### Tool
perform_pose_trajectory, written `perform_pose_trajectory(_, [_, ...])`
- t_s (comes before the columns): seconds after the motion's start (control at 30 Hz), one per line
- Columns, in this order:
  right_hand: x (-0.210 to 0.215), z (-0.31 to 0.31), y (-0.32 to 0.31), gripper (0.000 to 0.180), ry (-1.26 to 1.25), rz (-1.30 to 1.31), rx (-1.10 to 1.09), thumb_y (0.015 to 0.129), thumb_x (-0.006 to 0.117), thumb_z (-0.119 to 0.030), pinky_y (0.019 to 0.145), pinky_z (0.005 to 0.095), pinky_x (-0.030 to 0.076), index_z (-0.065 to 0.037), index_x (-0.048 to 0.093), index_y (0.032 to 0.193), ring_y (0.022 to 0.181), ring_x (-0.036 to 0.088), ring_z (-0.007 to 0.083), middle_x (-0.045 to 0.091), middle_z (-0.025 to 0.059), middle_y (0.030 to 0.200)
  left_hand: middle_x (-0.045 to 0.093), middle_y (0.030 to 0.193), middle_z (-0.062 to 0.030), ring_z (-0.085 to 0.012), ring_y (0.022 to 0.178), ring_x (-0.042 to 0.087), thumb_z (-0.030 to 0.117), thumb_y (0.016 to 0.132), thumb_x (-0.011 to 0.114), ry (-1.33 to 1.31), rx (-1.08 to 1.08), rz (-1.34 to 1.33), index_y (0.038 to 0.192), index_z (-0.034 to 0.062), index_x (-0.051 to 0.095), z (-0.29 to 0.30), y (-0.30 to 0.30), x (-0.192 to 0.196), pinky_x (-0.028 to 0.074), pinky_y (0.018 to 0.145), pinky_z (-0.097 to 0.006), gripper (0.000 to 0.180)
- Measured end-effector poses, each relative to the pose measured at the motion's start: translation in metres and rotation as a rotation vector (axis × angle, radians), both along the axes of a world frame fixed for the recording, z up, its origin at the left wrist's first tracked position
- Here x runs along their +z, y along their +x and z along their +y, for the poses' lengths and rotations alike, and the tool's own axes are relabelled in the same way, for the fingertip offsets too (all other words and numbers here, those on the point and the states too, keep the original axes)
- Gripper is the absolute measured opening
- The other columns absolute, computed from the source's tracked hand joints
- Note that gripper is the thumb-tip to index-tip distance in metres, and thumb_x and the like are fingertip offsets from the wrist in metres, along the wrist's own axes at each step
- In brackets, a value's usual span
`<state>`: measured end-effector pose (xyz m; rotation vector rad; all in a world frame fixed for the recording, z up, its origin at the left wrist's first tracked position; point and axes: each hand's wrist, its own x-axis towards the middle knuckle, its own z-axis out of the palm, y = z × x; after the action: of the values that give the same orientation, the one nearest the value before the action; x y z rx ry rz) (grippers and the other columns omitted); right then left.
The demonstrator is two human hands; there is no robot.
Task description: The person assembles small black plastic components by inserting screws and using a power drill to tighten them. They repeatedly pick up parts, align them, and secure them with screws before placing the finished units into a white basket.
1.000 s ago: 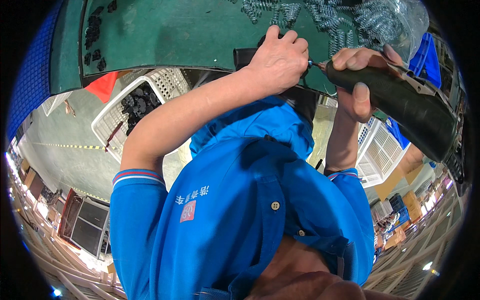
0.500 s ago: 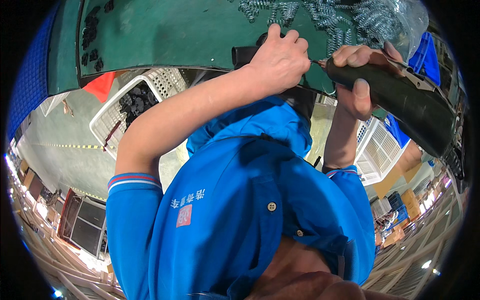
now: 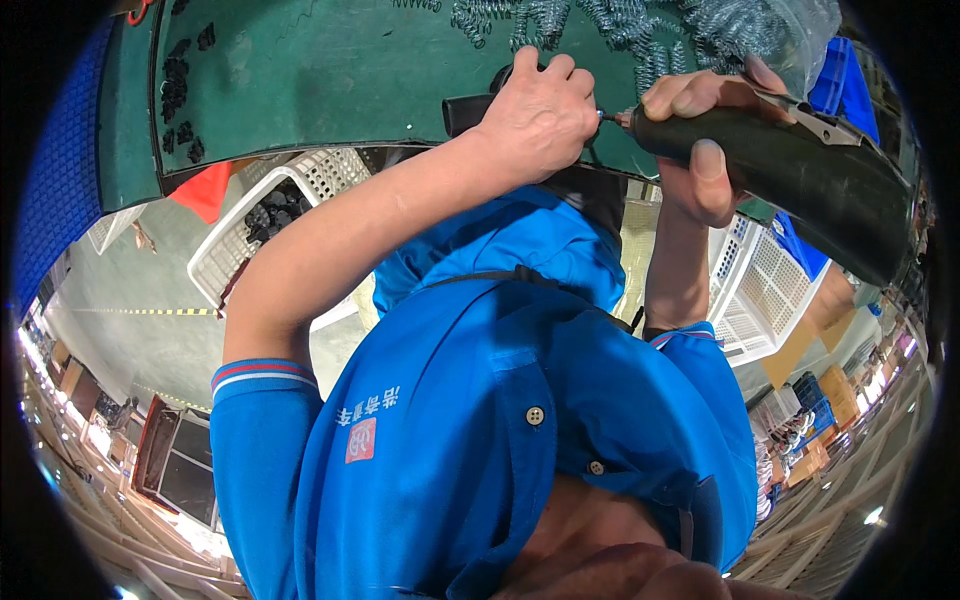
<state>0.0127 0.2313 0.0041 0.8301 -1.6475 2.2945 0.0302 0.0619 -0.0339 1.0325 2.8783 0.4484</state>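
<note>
My left hand [image 3: 540,112] is closed around a small black part [image 3: 466,110] at the near edge of the green table mat [image 3: 330,70]. My right hand [image 3: 700,140] grips a black electric screwdriver [image 3: 810,170]. The screwdriver's metal tip [image 3: 608,118] points left and meets the part held in my left hand. Both forearms reach up from my blue polo shirt [image 3: 500,400]. What the tip touches is hidden behind my left fingers.
A heap of metal springs [image 3: 620,25] and a clear plastic bag [image 3: 800,30] lie at the far side of the mat. Several small black parts [image 3: 180,90] lie at the mat's left. White baskets stand below the table, left [image 3: 250,240] and right [image 3: 760,290]. A blue crate [image 3: 830,75] stands at right.
Both hands keep their grip and stay together at the table edge; the screwdriver tip remains against the part. Only a slight shift of the view.
</note>
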Motion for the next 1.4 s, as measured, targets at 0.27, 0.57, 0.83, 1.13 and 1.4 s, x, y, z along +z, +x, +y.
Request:
perform_pose_trajectory(0.27, [-0.005, -0.009, 0.003, 0.071, -0.009, 0.004, 0.023, 0.081, 0.064, -0.014, 0.074, 0.0448, 0.052, 0.0, 0.03, 0.142, 0.081, 0.06, 0.0282, 0.057, 0.0178, 0.096, 0.06, 0.088, -0.0039, -0.0225, 0.092, 0.056, 0.02, 0.074, 0.066, 0.035, -0.007, 0.021, 0.081, 0.0084, 0.07, -0.001, -0.002, -0.001, 0.039, 0.078, -0.041, 0.015])
perform_pose_trajectory(0.57, [-0.003, -0.013, 0.004, 0.073, 0.088, -0.083, 0.11, 0.081, 0.068, -0.017, 0.074, 0.0422, 0.048, 0.0, 0.031, 0.141, 0.081, 0.056, 0.0259, 0.052, 0.0154, 0.096, 0.06, 0.085, -0.0041, -0.0226, 0.091, 0.057, 0.019, 0.072, 0.065, 0.09, 0.007, 0.035, 0.08, 0.0085, 0.07, -0.003, -0.002, -0.009, 0.039, 0.078, -0.042, 0.014])
perform_pose_trajectory(0.83, [-0.02, 0.005, -0.02, 0.076, -0.077, -0.038, 0.334, 0.081, 0.067, -0.021, 0.075, 0.0424, 0.046, 0.001, 0.029, 0.143, 0.081, 0.056, 0.0272, 0.053, 0.0152, 0.096, 0.058, 0.091, -0.0042, -0.0234, 0.094, 0.056, 0.025, 0.074, 0.072, 0.077, 0.015, -0.006, 0.091, 0.0092, 0.067, -0.007, 0.0, -0.005, 0.04, 0.084, -0.041, 0.024])
perform_pose_trajectory(1.13, [0.029, 0.106, 0.01, 0.025, -0.087, -0.399, -0.735, 0.088, 0.064, -0.011, 0.062, 0.0391, 0.055, 0.005, 0.056, 0.105, 0.068, 0.064, 0.0266, 0.061, 0.0154, 0.08, 0.061, 0.096, -0.0076, -0.0269, 0.095, 0.058, 0.025, 0.073, 0.076, 0.243, 0.028, -0.042, 0.103, 0.0049, 0.066, -0.017, -0.004, -0.008, 0.043, 0.086, -0.04, 0.038])
perform_pose_trajectory(1.4, [-0.051, 0.214, 0.029, 0.053, 1.25, -0.746, -1.205, 0.077, 0.077, -0.039, 0.085, 0.0371, 0.05, -0.005, 0.068, 0.116, 0.095, 0.067, 0.0293, 0.071, 0.0152, 0.106, 0.063, 0.092, -0.0107, -0.0178, 0.088, 0.063, 0.024, 0.079, 0.073, 0.898, 0.27, -0.874, 0.103, -0.004, 0.068, -0.03, 0.004, 0.056, 0.05, 0.081, -0.03, 0.037])
